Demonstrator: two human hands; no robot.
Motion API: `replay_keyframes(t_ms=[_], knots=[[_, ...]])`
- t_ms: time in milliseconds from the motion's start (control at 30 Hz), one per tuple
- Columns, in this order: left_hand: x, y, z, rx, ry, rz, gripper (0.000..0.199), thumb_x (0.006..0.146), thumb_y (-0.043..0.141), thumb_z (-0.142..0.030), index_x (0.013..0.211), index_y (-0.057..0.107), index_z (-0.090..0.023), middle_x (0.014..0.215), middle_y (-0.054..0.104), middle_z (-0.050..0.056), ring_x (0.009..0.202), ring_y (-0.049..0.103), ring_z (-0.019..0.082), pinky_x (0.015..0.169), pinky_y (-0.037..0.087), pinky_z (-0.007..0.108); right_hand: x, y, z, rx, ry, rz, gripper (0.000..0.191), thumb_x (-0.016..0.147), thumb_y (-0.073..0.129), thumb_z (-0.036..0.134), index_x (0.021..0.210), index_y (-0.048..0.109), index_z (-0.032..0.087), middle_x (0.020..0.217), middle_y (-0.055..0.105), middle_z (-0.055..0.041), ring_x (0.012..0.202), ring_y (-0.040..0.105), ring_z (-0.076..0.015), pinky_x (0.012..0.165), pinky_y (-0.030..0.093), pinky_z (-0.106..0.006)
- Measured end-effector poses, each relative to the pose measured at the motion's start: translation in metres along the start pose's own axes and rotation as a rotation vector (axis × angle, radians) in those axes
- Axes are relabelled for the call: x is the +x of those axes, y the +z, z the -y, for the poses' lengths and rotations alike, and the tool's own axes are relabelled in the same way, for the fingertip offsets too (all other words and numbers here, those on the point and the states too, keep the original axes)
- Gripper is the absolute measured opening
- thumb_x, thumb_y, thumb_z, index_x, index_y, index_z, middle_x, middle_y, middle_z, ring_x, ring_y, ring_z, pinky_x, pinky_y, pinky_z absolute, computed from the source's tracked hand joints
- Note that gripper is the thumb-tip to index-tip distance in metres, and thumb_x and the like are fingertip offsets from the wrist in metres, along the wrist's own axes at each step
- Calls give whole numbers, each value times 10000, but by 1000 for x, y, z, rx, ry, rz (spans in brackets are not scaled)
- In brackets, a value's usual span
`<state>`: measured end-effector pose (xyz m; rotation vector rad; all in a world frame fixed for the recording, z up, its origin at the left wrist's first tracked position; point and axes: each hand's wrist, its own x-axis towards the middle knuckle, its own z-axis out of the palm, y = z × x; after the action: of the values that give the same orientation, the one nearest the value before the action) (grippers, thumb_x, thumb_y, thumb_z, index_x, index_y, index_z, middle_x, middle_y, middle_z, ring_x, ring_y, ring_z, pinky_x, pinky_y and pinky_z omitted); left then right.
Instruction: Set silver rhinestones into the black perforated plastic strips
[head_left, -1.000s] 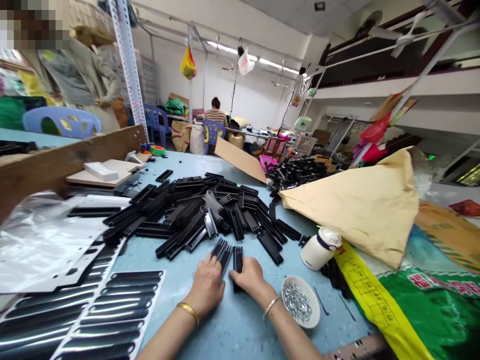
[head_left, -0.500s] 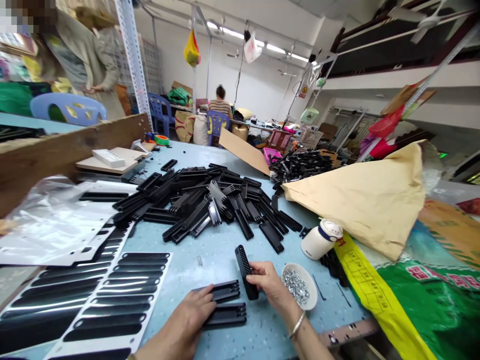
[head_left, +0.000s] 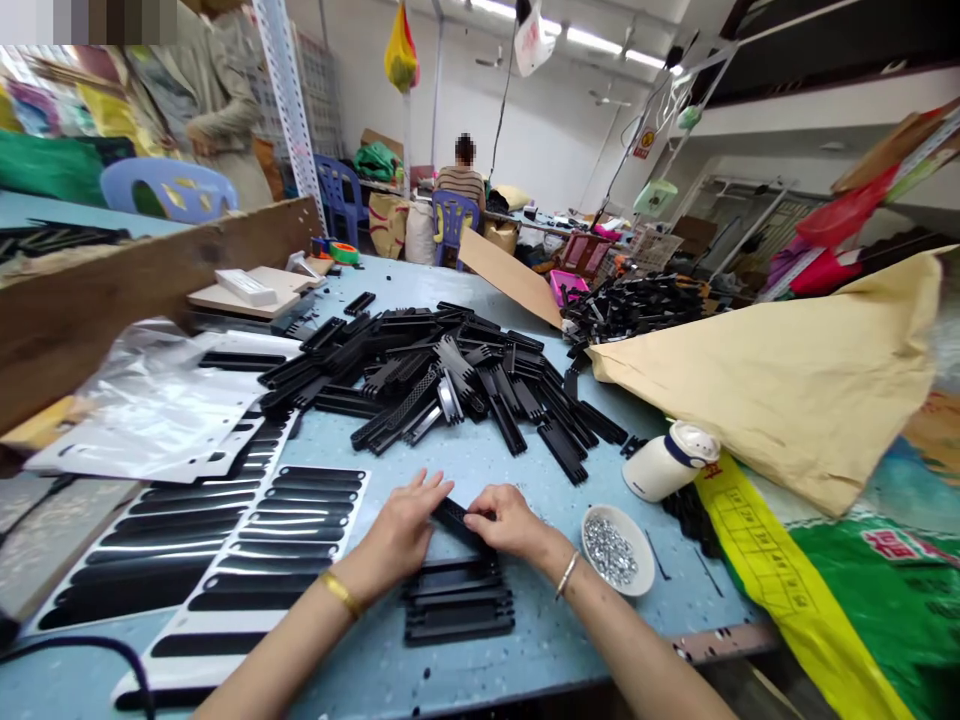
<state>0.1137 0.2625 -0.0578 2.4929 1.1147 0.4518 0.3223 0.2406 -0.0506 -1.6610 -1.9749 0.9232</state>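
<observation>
My left hand (head_left: 401, 530) and my right hand (head_left: 506, 520) meet over one long black plastic part (head_left: 454, 518) lying on the blue table (head_left: 465, 470); both grip it, one at each end. Just in front of my hands lie three more such parts (head_left: 459, 604) side by side. A large heap of the same black parts (head_left: 442, 375) sits farther out on the table. A small white bowl of shiny screws (head_left: 611, 550) stands right of my right wrist.
White sheets with black oval stickers (head_left: 247, 540) lie at the left, clear plastic film (head_left: 142, 400) behind them. A white jar (head_left: 664, 462), a tan sack (head_left: 795, 370) and a green-yellow bag (head_left: 847, 590) fill the right. A wooden board (head_left: 112, 290) stands left. Other people are at the back.
My right hand has brought its black part down to the table and my left hand has come up to grip it too. The parts near me are now a row of three.
</observation>
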Motion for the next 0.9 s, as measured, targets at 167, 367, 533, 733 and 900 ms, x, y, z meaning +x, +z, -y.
replay_keyframes(t_ms=[167, 367, 533, 733, 900], knots=[[24, 1, 4, 31, 28, 93, 298, 778, 478, -66, 918, 724, -163, 840, 732, 118, 857, 686, 288, 839, 490, 440, -14, -8, -11, -132, 78, -138, 208, 807, 631, 263, 932, 758, 157, 859, 724, -76, 816, 621, -200, 763, 424, -281], [4, -11, 2, 32, 6, 38, 374, 766, 533, -121, 1104, 680, -183, 1083, 727, 115, 997, 665, 288, 884, 460, 414, -63, -2, -25, -117, 102, -113, 161, 697, 678, 114, 832, 755, 154, 735, 703, -31, 652, 618, -151, 643, 448, -233], [-38, -16, 0, -35, -42, 18, 316, 813, 561, -279, 1085, 695, -191, 1068, 741, 104, 928, 693, 289, 838, 507, 410, -72, 9, -26, -59, 57, -70, 245, 760, 652, 124, 977, 749, 184, 744, 716, -20, 672, 637, -150, 666, 473, -235], [-57, -3, 2, -157, -26, 58, 279, 835, 483, -244, 991, 700, -164, 1044, 739, 121, 964, 693, 276, 852, 536, 375, -68, 12, -30, -15, 27, -96, 199, 852, 564, 171, 919, 751, 160, 806, 721, -66, 743, 649, -181, 714, 492, -280], [-48, -4, 2, -178, -37, 67, 343, 939, 371, -314, 956, 683, -174, 912, 742, 97, 828, 698, 234, 769, 540, 337, -68, 19, -41, 70, 82, -129, 446, 730, 650, 110, 1176, 672, 116, 713, 714, -19, 553, 613, -127, 541, 487, -211]])
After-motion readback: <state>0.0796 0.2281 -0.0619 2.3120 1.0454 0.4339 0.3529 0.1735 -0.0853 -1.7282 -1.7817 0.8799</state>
